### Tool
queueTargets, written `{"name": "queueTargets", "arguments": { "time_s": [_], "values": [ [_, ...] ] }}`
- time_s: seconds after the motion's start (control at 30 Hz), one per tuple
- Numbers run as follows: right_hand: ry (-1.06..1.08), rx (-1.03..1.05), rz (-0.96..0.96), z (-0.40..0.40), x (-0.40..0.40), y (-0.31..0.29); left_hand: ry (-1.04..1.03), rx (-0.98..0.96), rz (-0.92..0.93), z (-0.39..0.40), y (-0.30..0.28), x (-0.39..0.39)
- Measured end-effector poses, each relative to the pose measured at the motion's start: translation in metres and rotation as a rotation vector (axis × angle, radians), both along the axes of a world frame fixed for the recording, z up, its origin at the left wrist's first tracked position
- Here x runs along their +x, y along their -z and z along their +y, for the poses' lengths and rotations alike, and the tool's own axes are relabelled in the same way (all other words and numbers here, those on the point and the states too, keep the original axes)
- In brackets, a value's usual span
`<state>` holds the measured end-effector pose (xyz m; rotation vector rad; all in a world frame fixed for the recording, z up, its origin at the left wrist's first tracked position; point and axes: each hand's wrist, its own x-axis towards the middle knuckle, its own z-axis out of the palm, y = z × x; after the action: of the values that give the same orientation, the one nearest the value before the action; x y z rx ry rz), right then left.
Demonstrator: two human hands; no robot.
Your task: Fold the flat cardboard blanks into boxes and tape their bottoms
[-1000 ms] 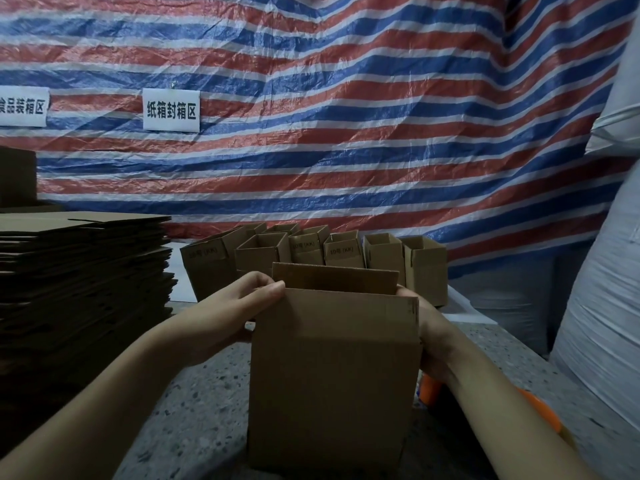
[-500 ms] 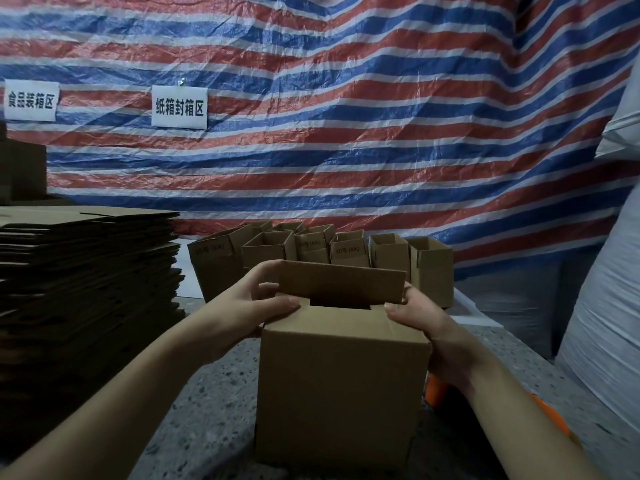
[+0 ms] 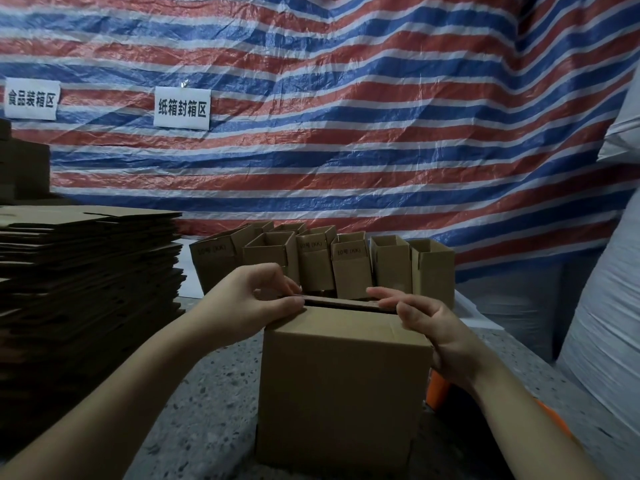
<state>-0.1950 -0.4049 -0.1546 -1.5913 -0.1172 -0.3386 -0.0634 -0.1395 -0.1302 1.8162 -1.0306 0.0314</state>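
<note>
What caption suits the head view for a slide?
Both hands, left and right, press flaps closed on a cardboard box standing on the table.

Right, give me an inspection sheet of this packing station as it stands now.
Surface: speckled stone table, bare patch in front of the left forearm.
Job's things: cardboard box upright, top flaps nearly folded shut; stack of flat blanks at left; row of folded boxes behind, tops open.
Clutter: orange object partly hidden behind the box, at the right wrist.
Hands: left hand presses the left end of the flaps; right hand presses the right end.
Cables: nothing seen.
Surroundings: striped tarp with two white signs; white sacks at right.
</note>
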Motion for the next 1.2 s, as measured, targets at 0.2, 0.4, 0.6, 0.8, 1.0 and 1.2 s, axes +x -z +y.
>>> {"name": "queueTargets", "arguments": {
  "time_s": [0.2,0.4,0.6,0.8,1.0,1.2],
  "values": [
    [0.070,-0.198,-0.027,0.005,0.000,-0.002,-0.135,0.229,-0.209,0.001,-0.009,-0.013],
    [0.083,-0.262,-0.052,0.004,0.000,-0.003,-0.270,0.347,-0.595,-0.012,-0.015,-0.044],
    [0.082,-0.291,-0.061,0.000,0.002,-0.001,-0.182,0.439,-0.684,-0.033,-0.002,-0.068],
    [0.084,-0.291,-0.047,-0.002,0.003,0.000,-0.195,0.541,-0.807,-0.041,0.013,-0.062],
    [0.093,-0.101,0.011,-0.005,-0.008,-0.010,-0.189,0.537,-0.783,-0.041,0.015,-0.058],
    [0.585,-0.964,0.568,-0.046,-0.046,-0.025,-0.179,0.538,-0.787,-0.042,0.013,-0.058]
  ]
}}
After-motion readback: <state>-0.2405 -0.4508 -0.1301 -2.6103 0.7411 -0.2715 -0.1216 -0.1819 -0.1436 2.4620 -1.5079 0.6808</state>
